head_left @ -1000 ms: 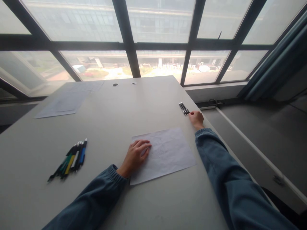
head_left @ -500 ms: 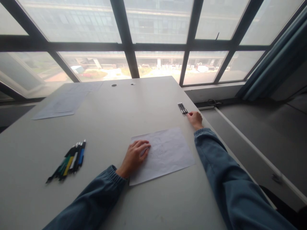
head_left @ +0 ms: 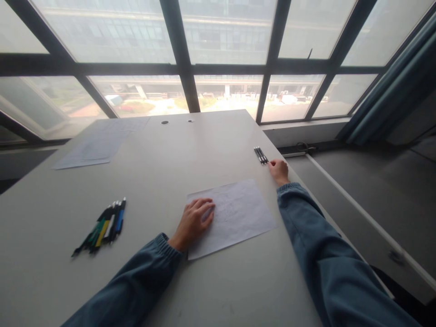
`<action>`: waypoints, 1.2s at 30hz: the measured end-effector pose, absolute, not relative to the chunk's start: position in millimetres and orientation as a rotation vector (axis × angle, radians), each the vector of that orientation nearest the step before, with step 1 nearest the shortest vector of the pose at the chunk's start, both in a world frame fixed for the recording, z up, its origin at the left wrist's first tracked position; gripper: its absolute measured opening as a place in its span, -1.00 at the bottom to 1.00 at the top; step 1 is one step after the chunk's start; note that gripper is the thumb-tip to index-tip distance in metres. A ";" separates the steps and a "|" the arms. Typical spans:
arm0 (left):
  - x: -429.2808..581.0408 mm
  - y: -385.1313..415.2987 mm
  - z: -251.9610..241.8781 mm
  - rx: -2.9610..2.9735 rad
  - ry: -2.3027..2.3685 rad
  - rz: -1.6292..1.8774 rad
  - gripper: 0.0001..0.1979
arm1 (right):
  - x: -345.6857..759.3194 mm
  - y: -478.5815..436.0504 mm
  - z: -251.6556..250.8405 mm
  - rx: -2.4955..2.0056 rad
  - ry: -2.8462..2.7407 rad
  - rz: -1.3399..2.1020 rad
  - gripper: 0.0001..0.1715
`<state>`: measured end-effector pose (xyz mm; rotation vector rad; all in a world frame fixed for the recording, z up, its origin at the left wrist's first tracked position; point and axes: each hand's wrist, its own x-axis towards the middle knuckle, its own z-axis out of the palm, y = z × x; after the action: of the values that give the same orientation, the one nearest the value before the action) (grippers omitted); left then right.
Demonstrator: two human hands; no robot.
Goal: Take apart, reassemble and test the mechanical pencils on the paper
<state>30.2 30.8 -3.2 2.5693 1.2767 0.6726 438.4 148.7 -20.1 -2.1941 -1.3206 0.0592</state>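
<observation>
My left hand [head_left: 195, 221] lies on a sheet of white paper [head_left: 243, 211] with faint marks on it, fingers stretched out and slightly curled, holding nothing. Farther off, close to the table's right edge, my right hand [head_left: 279, 170] is closed, thumb and forefinger pinched at the near end of the rightmost pen in a neat row of slim black-and-white pens [head_left: 260, 155]. The fingertips hide that pen's end. To the left, a loose bundle of pens [head_left: 101, 228] in black, green, yellow, white and blue rests on the table.
More paper sheets [head_left: 93, 144] lie at the table's far left. Two round holes, one a grommet [head_left: 165, 122], sit near the far edge of the white table [head_left: 153, 181]. Windows rise behind it; a curtain [head_left: 384, 95] hangs at right, above a grey floor.
The whole view has shifted slightly, so things appear a little farther right. Both hands keep nearly the same places on the paper and at the pen row.
</observation>
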 end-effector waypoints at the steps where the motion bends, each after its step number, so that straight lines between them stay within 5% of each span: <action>1: 30.2 30.9 -3.8 2.569 1.276 0.676 -0.75 | 438.6 148.5 -20.6 -2.190 -1.324 0.062 -0.73; 36: 31.3 32.0 -3.5 2.576 1.277 0.671 -0.74 | 431.2 150.3 -23.3 -2.157 -1.387 -0.006 -0.62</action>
<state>31.3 32.0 -3.5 2.5763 1.2774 0.6711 431.2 150.3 -23.3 -2.1572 -1.3869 -0.0058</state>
